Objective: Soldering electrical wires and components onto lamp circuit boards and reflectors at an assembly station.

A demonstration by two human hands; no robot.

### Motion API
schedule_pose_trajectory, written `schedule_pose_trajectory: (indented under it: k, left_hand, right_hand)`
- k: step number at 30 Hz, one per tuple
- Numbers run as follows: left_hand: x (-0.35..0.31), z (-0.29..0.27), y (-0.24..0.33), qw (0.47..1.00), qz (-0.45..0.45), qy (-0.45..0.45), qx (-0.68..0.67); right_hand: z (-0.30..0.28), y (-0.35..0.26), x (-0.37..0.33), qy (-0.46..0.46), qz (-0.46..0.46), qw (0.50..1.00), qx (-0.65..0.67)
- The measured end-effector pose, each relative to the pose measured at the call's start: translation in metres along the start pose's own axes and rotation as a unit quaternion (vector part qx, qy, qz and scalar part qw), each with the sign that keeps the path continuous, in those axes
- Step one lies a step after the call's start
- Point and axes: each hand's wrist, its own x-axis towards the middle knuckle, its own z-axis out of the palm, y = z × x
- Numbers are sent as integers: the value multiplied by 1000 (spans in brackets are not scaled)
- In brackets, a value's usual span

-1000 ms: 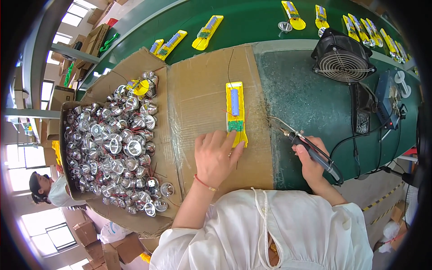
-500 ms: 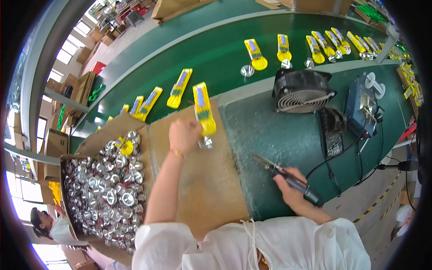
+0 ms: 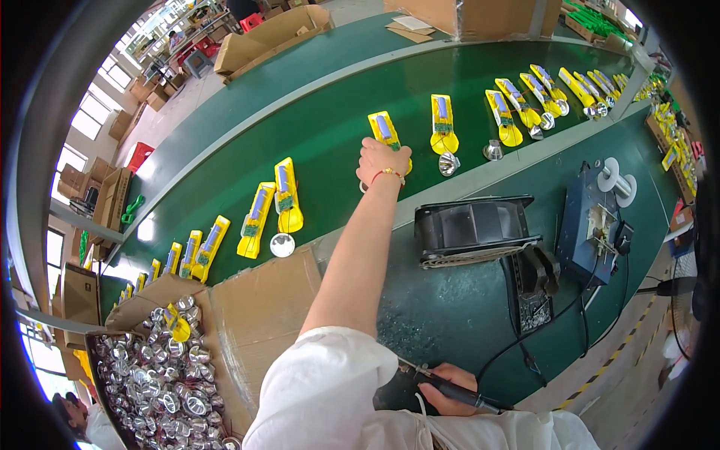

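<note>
Our L hand (image 3: 385,161) is out over the glossy green conveyor belt (image 3: 330,180), fingers curled over the lower end of a yellow plastic housing w/ purple cylindrical cell (image 3: 384,129); its back hides the fingertips, so can't tell if they grip. Our R hand (image 3: 456,375) has its fingers closed round a black-handled soldering iron (image 3: 450,388), held low by the handle, prob. b/c the metal end gets hot.
</note>
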Motion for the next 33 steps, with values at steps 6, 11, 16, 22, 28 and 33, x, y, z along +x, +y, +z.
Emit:
schedule_pose_trajectory:
  k: [6, 11, 16, 22, 28, 33]
  left_hand:
    - [21, -33, -39, 988, 129, -50, 74]
    - [4, -39, -43, 992, 102, -33, 73]
    - [1, -40, -50, 996, 72, -32, 49]
    - [-10, -34, -40, 995, 77, 5, 65]
    - [-14, -43, -51, 986, 130, 66, 79]
    - [-14, -139, -137, 914, 241, 324, 37]
  right_hand:
    - [2, 7, 1, 10, 0, 999, 43]
    - [0, 9, -1, 17, -12, 999, 39]
    - [2, 8, -3, 10, -10, 1000, 24]
    - [2, 3, -2, 9, -8, 1000, 26]
    - [6, 0, -7, 36, 58, 998, -1]
    - [3, 1, -10, 24, 89, 996, 0]
